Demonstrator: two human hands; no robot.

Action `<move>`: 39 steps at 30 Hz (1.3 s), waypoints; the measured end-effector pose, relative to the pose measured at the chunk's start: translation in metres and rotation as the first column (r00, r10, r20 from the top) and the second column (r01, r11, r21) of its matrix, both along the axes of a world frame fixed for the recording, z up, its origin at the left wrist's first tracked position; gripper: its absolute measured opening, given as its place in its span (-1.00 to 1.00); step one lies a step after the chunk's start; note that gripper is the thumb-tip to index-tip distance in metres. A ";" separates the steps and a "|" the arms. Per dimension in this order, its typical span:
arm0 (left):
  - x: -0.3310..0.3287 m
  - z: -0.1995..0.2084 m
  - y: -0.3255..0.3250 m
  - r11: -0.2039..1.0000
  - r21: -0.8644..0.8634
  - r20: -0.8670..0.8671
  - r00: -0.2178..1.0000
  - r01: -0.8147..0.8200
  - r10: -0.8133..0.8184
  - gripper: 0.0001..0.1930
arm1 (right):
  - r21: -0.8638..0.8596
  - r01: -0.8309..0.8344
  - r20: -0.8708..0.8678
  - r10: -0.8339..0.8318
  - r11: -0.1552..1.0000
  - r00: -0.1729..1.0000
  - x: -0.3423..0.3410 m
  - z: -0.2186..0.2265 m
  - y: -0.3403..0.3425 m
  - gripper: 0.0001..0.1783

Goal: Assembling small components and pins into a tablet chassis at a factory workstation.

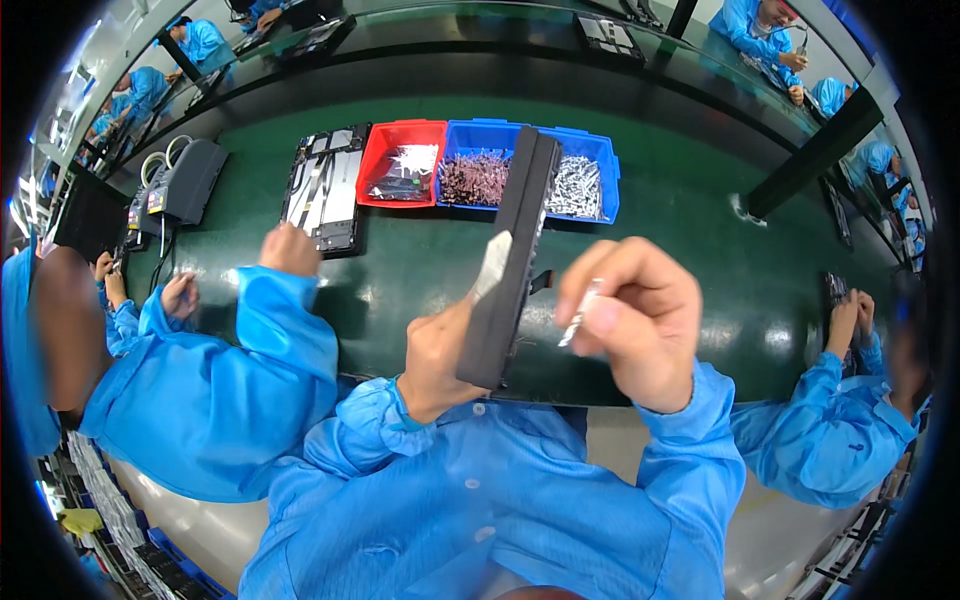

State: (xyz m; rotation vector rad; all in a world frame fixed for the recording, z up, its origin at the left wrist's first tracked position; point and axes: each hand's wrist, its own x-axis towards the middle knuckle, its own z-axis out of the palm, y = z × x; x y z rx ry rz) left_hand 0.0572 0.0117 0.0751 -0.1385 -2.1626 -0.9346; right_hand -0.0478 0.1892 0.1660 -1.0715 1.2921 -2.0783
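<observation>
My left hand (432,360) grips a black slab-like device (512,245), tilted up on its edge so its narrow side faces me. A pale patch, perhaps tape or a finger cot, shows where the fingers meet it. To the right of the device, my right hand (650,325) pinches a small white and silver strip (580,312) between thumb and fingers, apart from the device. A short dark tab (542,282) juts from the device's right side. The strip resembles the small white pieces (577,185) in the blue bin behind.
Beyond my hands, a red bin (405,128) and blue bins (590,140) hold small parts. An opened device (325,190) lies left of them on the green table (700,210), near a grey machine (190,180). Co-workers sit on both sides; a black post (815,155) slants at right.
</observation>
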 end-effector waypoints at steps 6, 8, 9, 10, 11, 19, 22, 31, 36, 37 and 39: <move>0.003 0.005 0.007 0.994 -0.075 0.020 0.996 -0.082 0.084 -0.31 | -0.021 -0.068 0.073 0.069 0.997 0.995 0.006 -0.014 -0.021 -0.93; 0.003 0.002 0.008 0.993 -0.071 0.033 0.995 -0.092 0.095 -0.31 | -0.008 -0.057 0.053 0.058 0.998 0.997 0.004 -0.014 -0.021 -0.94; 0.004 0.001 0.008 0.993 -0.066 0.050 0.993 -0.099 0.103 -0.30 | -0.002 -0.058 0.050 0.058 0.998 0.997 0.003 -0.013 -0.021 -0.96; 0.005 0.001 0.008 0.993 -0.067 0.050 0.993 -0.100 0.103 -0.30 | 0.004 -0.058 0.047 0.057 0.998 0.997 0.003 -0.013 -0.021 -0.97; 0.005 0.000 0.008 0.991 -0.089 0.062 0.993 -0.098 0.104 -0.28 | 0.003 -0.058 0.047 0.058 0.998 0.997 0.003 -0.012 -0.020 -0.97; 0.004 -0.001 0.010 0.990 -0.113 0.072 0.993 -0.090 0.099 -0.16 | 0.019 -0.060 -0.029 0.060 0.998 0.998 -0.002 -0.012 -0.017 -0.98; 0.005 -0.001 0.011 0.991 -0.102 0.093 0.991 -0.085 0.095 -0.14 | 0.039 -0.056 -0.050 0.058 0.998 0.997 -0.003 -0.011 -0.016 -0.97; 0.005 0.000 0.010 0.988 -0.132 0.068 0.993 -0.085 0.094 -0.14 | 0.041 -0.030 -0.036 0.031 0.999 0.999 0.002 -0.011 -0.016 -0.96; 0.007 -0.003 0.012 0.982 -0.152 0.091 0.988 -0.108 0.123 -0.14 | 0.072 -0.003 -0.079 0.009 0.997 0.997 0.001 -0.014 -0.015 -0.95; 0.007 -0.004 0.012 0.982 -0.153 0.088 0.988 -0.109 0.124 -0.14 | 0.070 0.000 -0.075 0.005 0.998 0.997 0.002 -0.015 -0.015 -0.95; 0.006 -0.006 0.012 0.979 -0.169 0.074 0.989 -0.113 0.127 -0.12 | 0.083 -0.003 -0.061 0.009 0.997 0.998 0.002 -0.015 -0.014 -0.96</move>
